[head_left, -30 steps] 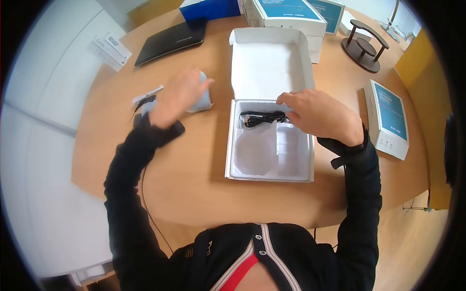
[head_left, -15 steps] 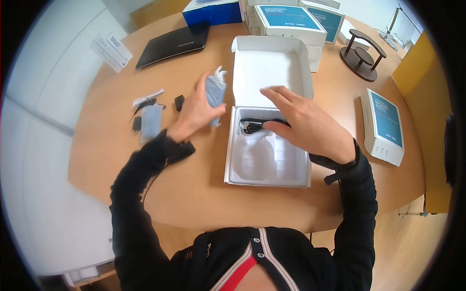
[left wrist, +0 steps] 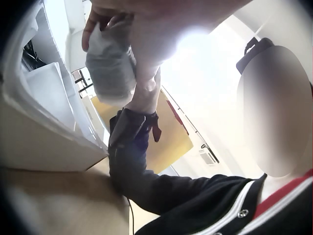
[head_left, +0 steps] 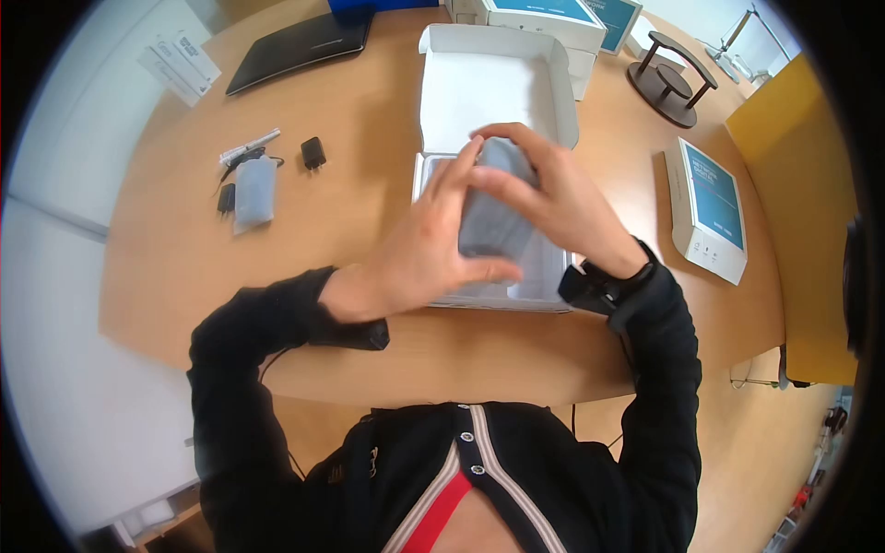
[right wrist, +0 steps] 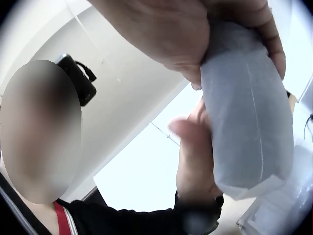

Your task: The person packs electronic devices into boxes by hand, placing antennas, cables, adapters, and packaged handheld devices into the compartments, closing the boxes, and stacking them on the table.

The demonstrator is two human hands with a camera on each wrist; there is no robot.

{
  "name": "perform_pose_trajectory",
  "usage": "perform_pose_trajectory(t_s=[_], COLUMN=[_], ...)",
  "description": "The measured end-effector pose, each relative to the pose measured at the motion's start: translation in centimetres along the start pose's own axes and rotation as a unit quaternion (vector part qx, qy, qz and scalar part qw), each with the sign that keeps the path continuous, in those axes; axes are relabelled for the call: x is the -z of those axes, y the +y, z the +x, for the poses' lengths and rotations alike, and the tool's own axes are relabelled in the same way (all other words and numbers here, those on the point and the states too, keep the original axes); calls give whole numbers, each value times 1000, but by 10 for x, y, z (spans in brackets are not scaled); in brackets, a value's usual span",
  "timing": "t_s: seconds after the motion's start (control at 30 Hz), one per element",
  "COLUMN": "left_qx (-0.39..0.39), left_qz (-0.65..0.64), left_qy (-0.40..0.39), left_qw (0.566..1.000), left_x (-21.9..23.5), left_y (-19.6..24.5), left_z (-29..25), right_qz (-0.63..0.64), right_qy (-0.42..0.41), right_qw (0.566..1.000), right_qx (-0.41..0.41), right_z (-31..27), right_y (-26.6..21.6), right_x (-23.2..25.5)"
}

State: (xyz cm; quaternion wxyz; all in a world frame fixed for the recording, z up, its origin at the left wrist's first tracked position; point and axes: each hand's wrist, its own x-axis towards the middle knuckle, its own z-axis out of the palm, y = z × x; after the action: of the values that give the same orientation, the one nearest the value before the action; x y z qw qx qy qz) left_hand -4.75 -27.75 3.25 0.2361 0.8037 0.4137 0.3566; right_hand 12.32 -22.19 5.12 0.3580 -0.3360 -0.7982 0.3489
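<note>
A frosted plastic pouch with something grey inside [head_left: 498, 217] is held above an open white cardboard box [head_left: 524, 305]. My right hand [head_left: 562, 189] grips the pouch's upper end, its fingers curled around it in the right wrist view. Beside the pouch, my left hand [head_left: 415, 240] has its fingers at the near-left side and its thumb stretched out; in the right wrist view that thumb stands apart from the plastic. The box's raised lid [head_left: 493, 88] leans back behind the hands. Much of the moulded tray is hidden, though a black cable [left wrist: 32, 54] shows inside the box.
To the left lie another frosted pouch [head_left: 255, 189], a black plug adapter [head_left: 313, 152], a second adapter [head_left: 226, 199] and a white packet [head_left: 249, 147]. A closed laptop [head_left: 304, 51], stacked boxes [head_left: 544, 28], a dark stand [head_left: 671, 83] and a printed box [head_left: 710, 212] surround them.
My left hand has picked up the pouch from the left of the table and brought it right, over the box. My right hand has taken hold of the pouch's upper end.
</note>
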Motion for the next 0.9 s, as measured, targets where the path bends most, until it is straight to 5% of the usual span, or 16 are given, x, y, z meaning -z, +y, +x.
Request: perform_pose_trajectory(t_s=[0.1, 0.17, 0.37, 0.4, 0.63, 0.7, 0.83, 0.9], left_qx=[-51, -134, -203, -211, -211, -208, -191, -90], left_qz=[47, 266, 265, 266, 297, 293, 135, 89], left_qy=[-40, -114, -216, -224, -186, -177, -173, -84], left_qw=[997, 948, 918, 914, 913, 916, 957, 988], left_x=[0, 8, -5, -8, -13, -12, 3, 28], left_y=[-6, -10, -43, -44, -38, -36, -43, -48], left_z=[-17, -26, -45, -45, -51, -50, -43, -38], right_qz=[-34, -58, -179, -179, -248, -331, -329, -297], right_qy=[-49, -86, -154, -119, -187, -96, -94, -92], right_qw=[998, 994, 965, 977, 944, 937, 939, 949], right_qx=[-8, -20, -116, -10, -109, 61, 48, 59], right_z=[-1, -8, -26, -29, -27, -32, -35, -37], right_y=[17, 25, 28, 37, 33, 49, 52, 56], right_x=[37, 49, 23, 15, 5, -1, -5, -6])
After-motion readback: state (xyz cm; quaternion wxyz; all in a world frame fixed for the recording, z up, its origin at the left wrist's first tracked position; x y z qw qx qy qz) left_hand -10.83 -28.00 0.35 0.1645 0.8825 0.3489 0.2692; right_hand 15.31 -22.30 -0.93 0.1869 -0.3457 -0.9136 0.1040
